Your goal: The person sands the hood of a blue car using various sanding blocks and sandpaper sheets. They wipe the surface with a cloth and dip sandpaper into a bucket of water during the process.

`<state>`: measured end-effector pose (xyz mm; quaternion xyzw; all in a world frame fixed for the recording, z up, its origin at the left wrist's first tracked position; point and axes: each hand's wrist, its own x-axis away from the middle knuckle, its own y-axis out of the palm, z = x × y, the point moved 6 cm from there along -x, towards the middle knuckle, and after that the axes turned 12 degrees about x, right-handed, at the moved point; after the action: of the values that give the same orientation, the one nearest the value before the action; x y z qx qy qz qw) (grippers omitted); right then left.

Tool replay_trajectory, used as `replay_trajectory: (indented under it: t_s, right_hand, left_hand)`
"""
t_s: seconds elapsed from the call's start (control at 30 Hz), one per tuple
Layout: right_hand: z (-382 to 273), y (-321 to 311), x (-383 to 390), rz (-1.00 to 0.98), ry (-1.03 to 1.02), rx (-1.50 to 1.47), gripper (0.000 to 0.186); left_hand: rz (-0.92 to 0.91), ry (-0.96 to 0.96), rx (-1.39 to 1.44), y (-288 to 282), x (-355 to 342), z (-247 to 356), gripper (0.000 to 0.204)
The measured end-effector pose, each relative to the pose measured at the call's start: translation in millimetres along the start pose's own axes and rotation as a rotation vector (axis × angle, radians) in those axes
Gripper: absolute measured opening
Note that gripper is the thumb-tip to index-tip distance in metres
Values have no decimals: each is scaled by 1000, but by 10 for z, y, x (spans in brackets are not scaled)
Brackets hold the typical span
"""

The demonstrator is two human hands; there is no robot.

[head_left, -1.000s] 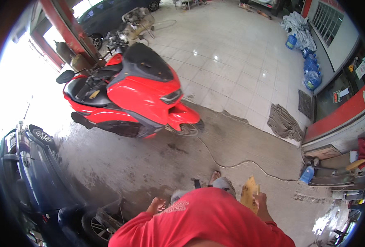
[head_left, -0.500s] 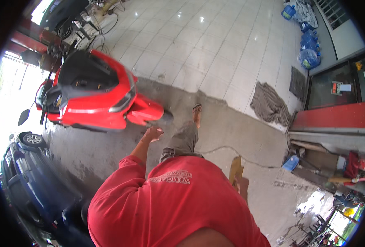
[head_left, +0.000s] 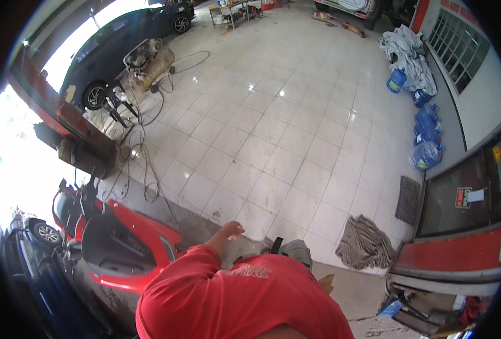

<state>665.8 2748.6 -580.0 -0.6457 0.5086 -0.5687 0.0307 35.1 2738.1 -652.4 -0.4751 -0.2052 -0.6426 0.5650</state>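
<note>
My left hand (head_left: 232, 230) hangs out ahead of my red shirt, near the edge where the tiles meet bare concrete. Its fingers are loosely curled and apart, with nothing in them. The red scooter (head_left: 132, 248) is the nearest thing on that side, a short gap away. At my right side a flat brown piece, like cardboard (head_left: 326, 283), sticks out past the shirt. My right hand is hidden behind my body.
A crumpled grey cloth (head_left: 365, 243) lies on the tiles at right, near a dark mat (head_left: 409, 199). Large blue water bottles (head_left: 427, 135) line the right wall. Left ahead are an air compressor (head_left: 148, 59), loose hoses (head_left: 146, 164), a red post (head_left: 75, 124) and a dark car (head_left: 126, 39).
The view has tilted up and moved forward, showing more tiled floor ahead. The scooter now sits lower in the picture. My right hand, earlier seen by the brown piece, has gone out of sight.
</note>
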Motion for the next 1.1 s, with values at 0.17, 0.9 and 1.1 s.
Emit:
replay_trajectory:
  t_s: [0.17, 0.9, 1.1]
  right_hand:
    - [-1188, -393, -1390, -52, 36, 85, 66]
    - [-10432, -2384, -6489, 110, -781, 437, 43]
    - [-9437, -2063, -6875, -141, -105, 821, 61]
  left_hand:
    - [255, 168, 216, -1027, -999, 1485, 41]
    - [-20, -266, 705, -3818, -3445, 2870, 21]
    - [346, -193, 709, -6965, -4803, 4573, 20]
